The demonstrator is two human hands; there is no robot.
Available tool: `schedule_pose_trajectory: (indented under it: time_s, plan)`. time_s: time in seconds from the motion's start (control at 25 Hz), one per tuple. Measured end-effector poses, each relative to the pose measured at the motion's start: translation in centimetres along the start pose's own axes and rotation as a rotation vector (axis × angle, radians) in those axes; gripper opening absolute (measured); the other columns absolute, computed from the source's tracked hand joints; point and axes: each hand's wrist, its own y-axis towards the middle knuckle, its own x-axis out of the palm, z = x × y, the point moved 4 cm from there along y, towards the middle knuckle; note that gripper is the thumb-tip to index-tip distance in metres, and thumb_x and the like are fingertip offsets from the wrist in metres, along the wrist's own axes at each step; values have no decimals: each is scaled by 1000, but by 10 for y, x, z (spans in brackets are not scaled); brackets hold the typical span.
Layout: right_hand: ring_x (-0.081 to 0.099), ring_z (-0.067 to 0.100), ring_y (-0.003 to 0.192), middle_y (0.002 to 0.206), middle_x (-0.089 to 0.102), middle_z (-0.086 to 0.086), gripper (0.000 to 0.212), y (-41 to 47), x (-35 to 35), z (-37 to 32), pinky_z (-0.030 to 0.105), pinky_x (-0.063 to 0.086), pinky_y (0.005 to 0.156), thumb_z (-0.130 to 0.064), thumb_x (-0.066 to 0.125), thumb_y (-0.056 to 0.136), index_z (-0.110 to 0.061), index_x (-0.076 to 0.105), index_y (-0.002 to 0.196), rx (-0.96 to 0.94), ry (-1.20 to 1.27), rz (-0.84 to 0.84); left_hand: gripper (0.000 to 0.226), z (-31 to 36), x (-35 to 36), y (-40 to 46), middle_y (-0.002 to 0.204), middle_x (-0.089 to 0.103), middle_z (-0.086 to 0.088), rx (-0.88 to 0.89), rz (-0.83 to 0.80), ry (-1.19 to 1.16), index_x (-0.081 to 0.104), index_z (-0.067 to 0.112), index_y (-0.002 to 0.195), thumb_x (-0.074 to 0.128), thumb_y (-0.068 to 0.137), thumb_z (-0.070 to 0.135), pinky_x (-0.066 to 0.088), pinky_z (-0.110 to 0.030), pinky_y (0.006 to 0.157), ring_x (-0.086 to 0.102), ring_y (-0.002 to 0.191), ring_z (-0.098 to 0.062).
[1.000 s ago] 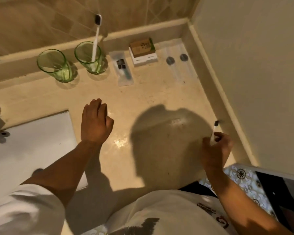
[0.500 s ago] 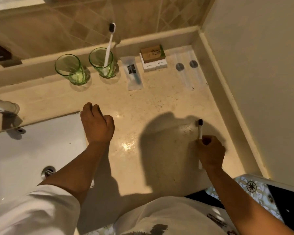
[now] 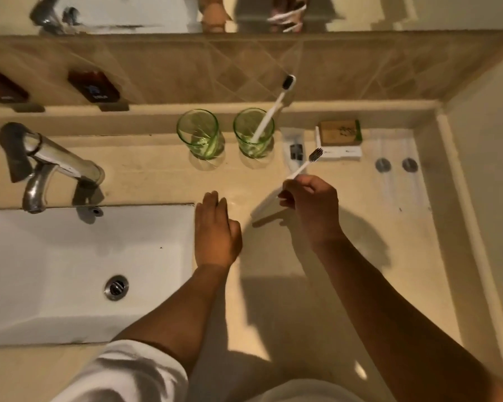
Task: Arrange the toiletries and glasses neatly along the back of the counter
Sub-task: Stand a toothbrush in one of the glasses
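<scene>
Two green glasses stand side by side at the back of the counter. The left glass [image 3: 200, 135] is empty; the right glass [image 3: 253, 133] holds a white toothbrush with a dark head [image 3: 276, 107]. My right hand [image 3: 311, 207] grips a second white toothbrush [image 3: 304, 166], bristles up, just right of the glasses. A clear packet [image 3: 295, 147], a stack of small boxes [image 3: 339, 137] and a clear sachet with two grey discs [image 3: 395, 165] lie along the back. My left hand [image 3: 215, 230] rests flat, fingers together, at the sink's corner.
A white sink [image 3: 70, 256] with a drain fills the left, a chrome tap [image 3: 41, 166] behind it. Two dark bottles [image 3: 93, 87] hang on the tiled wall. A raised ledge and the right wall bound the beige counter [image 3: 360, 242].
My right hand has lifted the toothbrush from the counter's front right and carried it left and back toward the glasses. My view has shifted left, showing the tap and sink. My left hand stays put.
</scene>
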Motion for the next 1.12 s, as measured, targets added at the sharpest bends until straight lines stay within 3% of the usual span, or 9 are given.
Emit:
schedule_pose_trajectory:
  time_s: [0.12,0.28,0.4,0.52,0.72,0.96,1.12]
  plan:
    - [61,18,59,64,66,6,11,18,51,-38,36,52,62,-12,70,85,-2,73,88,-93,40,-40,48,-2,0,2,148,50,-23,-23,-6,10,60,-1,131,54,84,9,35,-55,117,41,140,-39]
    - [62,19,54,59,66,5,10,29,109,-66,29,50,51,-10,66,84,-1,66,81,-150,200,-130,53,-3,3,-2,152,49,-15,-68,13,7,57,4,140,45,92,23,35,-51,119,39,145,-32]
    - [63,26,56,60,66,11,9,44,133,-78,35,53,55,-9,65,83,-2,61,80,-164,283,-113,52,-4,6,-1,151,51,-16,-24,22,86,59,4,138,45,92,24,34,-49,121,36,146,-29]
    - [63,25,54,58,67,11,8,58,140,-80,40,58,57,-8,64,82,-2,62,78,-197,247,-51,50,-3,9,0,149,53,-19,15,35,145,61,2,134,47,89,20,35,-52,120,41,145,-32]
    - [66,19,49,55,69,6,11,70,155,-72,36,60,54,-10,64,79,1,69,80,-193,126,-11,50,-1,11,0,146,55,-21,35,67,179,62,0,131,39,91,21,38,-56,116,44,143,-35]
    - [66,22,47,53,68,6,17,73,168,-66,37,59,53,-13,63,80,-9,68,65,-225,2,16,52,-2,11,0,150,52,-17,8,41,181,60,4,134,40,91,23,30,-52,122,40,147,-31]
    - [58,12,38,47,63,6,24,74,165,-69,26,51,48,-15,63,81,-6,69,60,-311,-98,56,52,-3,12,0,151,51,-17,1,32,161,58,5,135,41,89,23,29,-51,122,39,147,-31]
